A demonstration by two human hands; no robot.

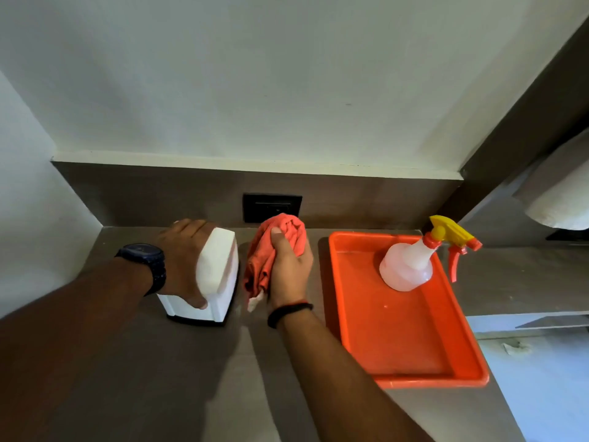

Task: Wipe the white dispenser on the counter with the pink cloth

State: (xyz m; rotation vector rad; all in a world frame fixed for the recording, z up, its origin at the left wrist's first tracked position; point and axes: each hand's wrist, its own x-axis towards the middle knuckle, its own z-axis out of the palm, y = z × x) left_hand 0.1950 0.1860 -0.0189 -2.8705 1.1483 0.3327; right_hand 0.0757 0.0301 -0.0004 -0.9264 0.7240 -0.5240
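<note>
On a grey surface (191,378) below a white wall (255,74), the left hand (181,263) is gripping the white dispenser (220,269) while the right hand (288,269) is clutching the pink cloth (271,250).

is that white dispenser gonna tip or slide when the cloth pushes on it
Probably some: the white dispenser looks tall on a narrow base. The left hand grips its top, likely steadying it. The pink cloth, bunched in the right hand, looks soft.

No readable text, label, brand or number shows on anything here.
</note>
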